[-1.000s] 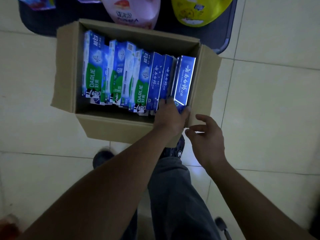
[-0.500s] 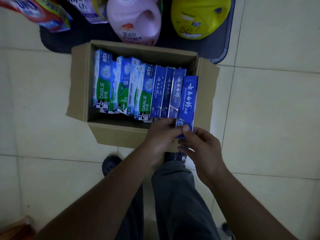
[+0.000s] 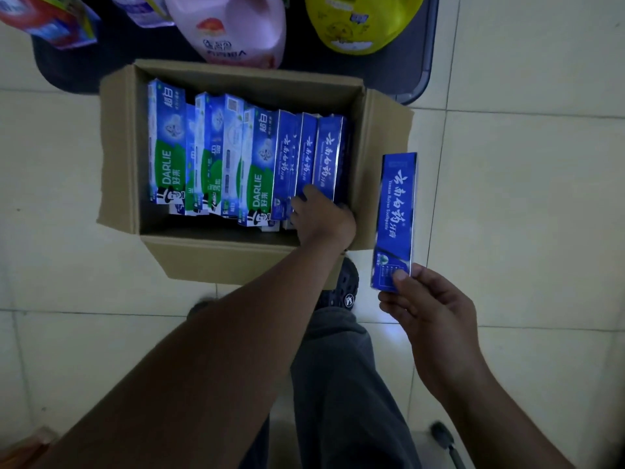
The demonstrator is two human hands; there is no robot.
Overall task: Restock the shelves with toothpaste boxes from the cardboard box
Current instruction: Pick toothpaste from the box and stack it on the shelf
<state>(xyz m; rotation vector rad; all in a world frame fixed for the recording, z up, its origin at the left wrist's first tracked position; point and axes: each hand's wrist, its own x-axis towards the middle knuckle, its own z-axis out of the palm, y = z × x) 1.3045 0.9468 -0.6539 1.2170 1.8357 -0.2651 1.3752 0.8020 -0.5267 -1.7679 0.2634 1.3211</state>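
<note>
The right hand [image 3: 426, 309] pinched the near end of a long blue toothpaste box [image 3: 395, 211], held clear at three o'clock of the open brown cardboard box [image 3: 118, 147]. This probably freed the left hand [image 3: 321, 220], which gripped the standing blue boxes [image 3: 329, 154] inside.

The person wears grey trousers [image 3: 338, 384] and dark, perforated, white-marked clogs [image 3: 340, 284].

The cardboard box [image 3: 118, 147] holds three dark-blue toothpaste boxes [image 3: 329, 154] and at least four green Darlie boxes [image 3: 165, 140], with a fourth dark-blue box [image 3: 397, 204] just right of it.
</note>
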